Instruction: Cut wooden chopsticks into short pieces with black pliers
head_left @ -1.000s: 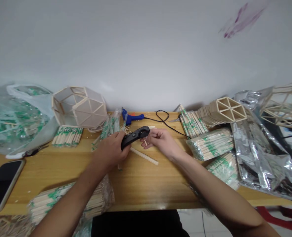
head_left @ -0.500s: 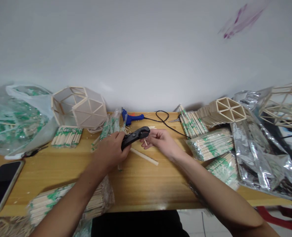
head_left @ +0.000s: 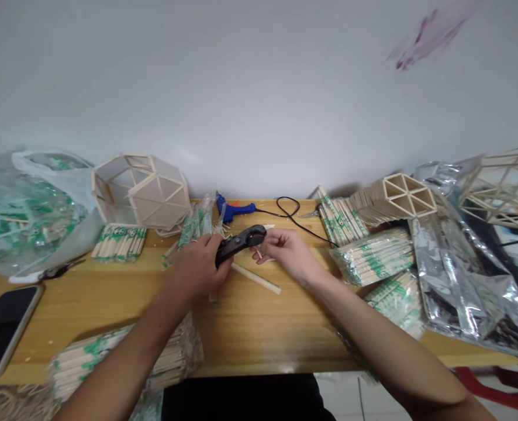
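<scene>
My left hand point(head_left: 201, 260) is wrapped round the black handles of a hand cutter point(head_left: 240, 241), whose rounded head points right. At that head, my right hand point(head_left: 285, 251) pinches a short, thin wooden stick point(head_left: 259, 254) between thumb and fingers. Whether the blades touch the stick is hidden. Below the cutter, longer wooden sticks point(head_left: 259, 278) lie slanted on the wooden table point(head_left: 263, 333). Small cut pieces lie behind my left hand.
A blue glue gun point(head_left: 235, 209) with a black cord lies behind. Hexagonal stick frames point(head_left: 160, 199) stand at left, more point(head_left: 403, 196) at right. Wrapped stick bundles point(head_left: 375, 254), a phone point(head_left: 7, 333), scissors point(head_left: 310, 214) and a silver bag point(head_left: 469, 280) lie around.
Both hands and the cutter stay almost in place. The stick in my right hand has tilted or shifted slightly at the cutter's head.
</scene>
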A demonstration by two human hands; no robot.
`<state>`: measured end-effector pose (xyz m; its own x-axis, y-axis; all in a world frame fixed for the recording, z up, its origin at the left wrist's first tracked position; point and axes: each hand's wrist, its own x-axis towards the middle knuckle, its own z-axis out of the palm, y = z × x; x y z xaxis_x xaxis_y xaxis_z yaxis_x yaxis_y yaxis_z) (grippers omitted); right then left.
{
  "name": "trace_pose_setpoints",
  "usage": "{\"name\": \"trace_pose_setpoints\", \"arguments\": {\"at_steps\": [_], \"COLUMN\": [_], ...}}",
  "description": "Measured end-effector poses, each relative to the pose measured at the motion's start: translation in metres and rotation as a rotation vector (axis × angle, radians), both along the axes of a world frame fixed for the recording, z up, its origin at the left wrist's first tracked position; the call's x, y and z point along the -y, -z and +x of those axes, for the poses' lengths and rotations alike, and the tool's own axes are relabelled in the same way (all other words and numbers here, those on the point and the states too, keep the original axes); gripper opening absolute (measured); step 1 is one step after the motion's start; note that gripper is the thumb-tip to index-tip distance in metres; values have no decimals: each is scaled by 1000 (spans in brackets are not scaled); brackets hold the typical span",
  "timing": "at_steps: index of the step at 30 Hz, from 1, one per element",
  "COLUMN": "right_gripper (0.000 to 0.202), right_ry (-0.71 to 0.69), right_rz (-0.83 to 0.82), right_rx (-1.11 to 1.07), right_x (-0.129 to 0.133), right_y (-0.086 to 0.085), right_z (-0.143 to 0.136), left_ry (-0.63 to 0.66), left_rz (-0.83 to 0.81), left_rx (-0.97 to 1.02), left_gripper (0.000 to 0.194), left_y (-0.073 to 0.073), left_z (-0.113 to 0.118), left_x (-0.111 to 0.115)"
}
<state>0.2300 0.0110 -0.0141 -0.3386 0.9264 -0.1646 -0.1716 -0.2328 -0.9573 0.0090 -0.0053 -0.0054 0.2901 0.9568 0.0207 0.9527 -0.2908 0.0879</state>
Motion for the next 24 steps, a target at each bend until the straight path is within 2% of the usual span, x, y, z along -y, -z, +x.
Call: {"name": "trace_pose_setpoints", "arguments": {"at_steps": [5,11,15,17,20,22,24], "right_gripper": [18,28,33,29,14,14,19], "right_ry": [-3,-5,23,97,226,217,171], "right_rz": [5,11,61,189,507,669,758], "right_rx": [-3,20,79,210,579,784,897], "right_x": [0,1,-3,-8,-16,-19,-20], "right_y": [-1,-1,3,4,5,6,8], "right_z": [0,0,7,14,26,31,32], "left_ry": [-6,-51,-147,-232,-305,-303,-290], "left_rz": [-15,-82,-119,-121,-50,-22,-24], "left_rx": [5,25,176,359,555,599,599], "left_gripper": [23,22,29,35,37,37,37], "left_y": [2,0,-1,-2,-4,-5,-5], "left_z": [0,2,-3,-7,-13,-15,-15], "left_x": [-1,2,-3,-8,-14,-15,-15]}}
